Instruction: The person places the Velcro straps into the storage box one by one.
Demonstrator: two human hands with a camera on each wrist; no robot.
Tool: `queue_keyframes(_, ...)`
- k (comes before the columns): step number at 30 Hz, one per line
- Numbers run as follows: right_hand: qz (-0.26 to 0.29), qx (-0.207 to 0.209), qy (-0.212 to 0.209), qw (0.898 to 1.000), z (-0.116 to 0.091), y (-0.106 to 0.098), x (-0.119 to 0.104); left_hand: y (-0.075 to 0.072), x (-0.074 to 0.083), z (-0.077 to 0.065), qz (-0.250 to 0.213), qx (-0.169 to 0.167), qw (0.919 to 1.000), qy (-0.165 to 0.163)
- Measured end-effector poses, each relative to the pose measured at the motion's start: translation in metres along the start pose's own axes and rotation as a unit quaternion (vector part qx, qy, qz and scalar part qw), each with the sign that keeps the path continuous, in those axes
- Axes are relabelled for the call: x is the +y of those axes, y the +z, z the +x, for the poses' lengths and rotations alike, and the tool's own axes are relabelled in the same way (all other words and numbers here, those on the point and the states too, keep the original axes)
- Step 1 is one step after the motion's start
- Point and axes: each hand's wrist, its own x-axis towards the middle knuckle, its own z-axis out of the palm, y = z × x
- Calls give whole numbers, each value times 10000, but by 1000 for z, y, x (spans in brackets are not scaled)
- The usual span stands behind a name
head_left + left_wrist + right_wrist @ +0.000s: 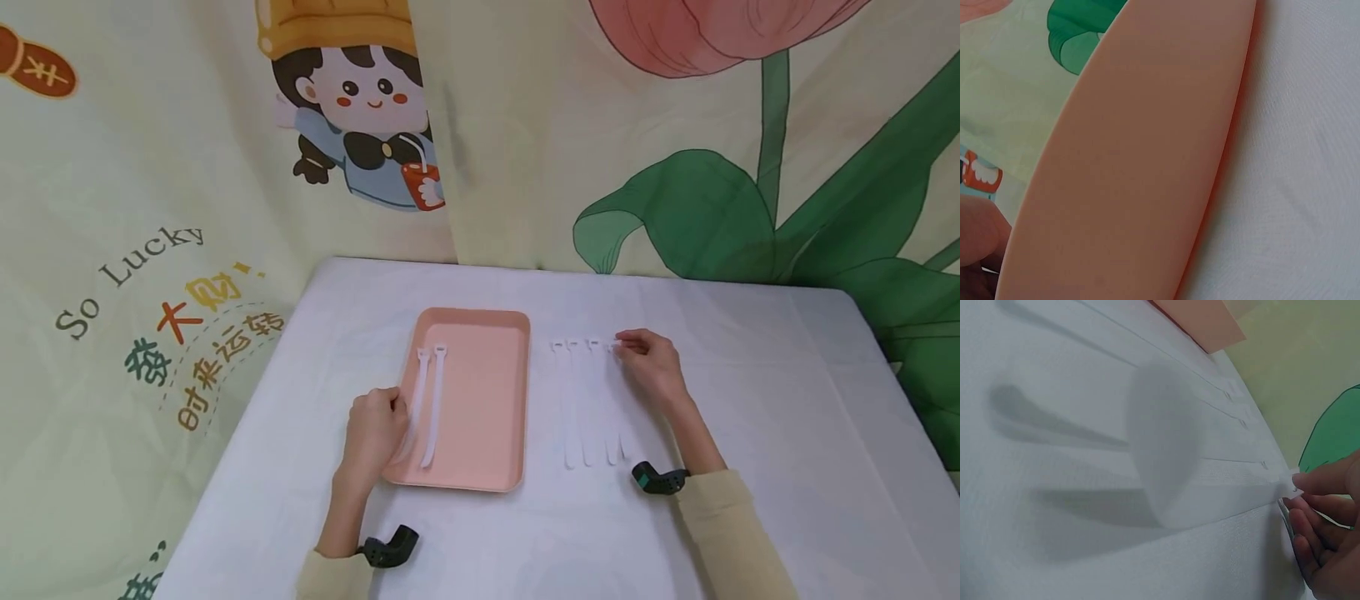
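Observation:
In the head view, my right hand (654, 367) pinches the slotted end of a white cable tie strap (1222, 503) between thumb and fingers. The strap's rounded tail stands off the tablecloth and casts a shadow in the right wrist view. Three similar straps (573, 400) lie side by side to its left. Two more white straps (435, 400) lie in a pink tray (480, 400), along its left side. My left hand (375, 427) is at the tray's left rim with fingers curled; its fingertips are hidden, so I cannot tell whether it holds anything.
A white cloth covers the table (780, 400). Behind it hangs a printed curtain (510, 167) with a cartoon figure and a large flower. A black wrist camera (390, 547) is on the left wrist and another camera (660, 478) on the right.

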Motion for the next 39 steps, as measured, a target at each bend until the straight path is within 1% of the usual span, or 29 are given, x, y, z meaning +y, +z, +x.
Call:
queue_keyframes(3,-49,43,-29,10000,-1,-1,-1,-1,1,1,45,24,10000,59)
queue_keyframes(6,-87,20,-84,9999,-2,-1,0,-2,1,0,73,-20,10000,-1)
queue_keyframes(10,-73,45,-221,9997,-4,-3,0,-1,0,0,116,35,9999,-31)
queue_keyframes(13,18,106,-256,9996,-4,-4,1,0,0,0,141,103,9998,31)
queue_keyframes(17,264,67,-259,9993,-5,-5,0,1,-1,-1,166,142,9998,46)
queue_keyframes(23,552,-5,-350,9979,-7,-8,-3,1,-1,-1,183,130,9997,-17)
queue_keyframes(29,834,-63,-375,9958,-8,-13,-7,-1,0,-2,117,82,9999,6)
queue_keyframes(34,949,-102,-415,9946,-9,-19,-11,-2,1,-2,80,37,10000,38)
queue_keyframes(39,984,-171,-640,9929,-11,-24,-16,-2,1,-2,38,33,10000,47)
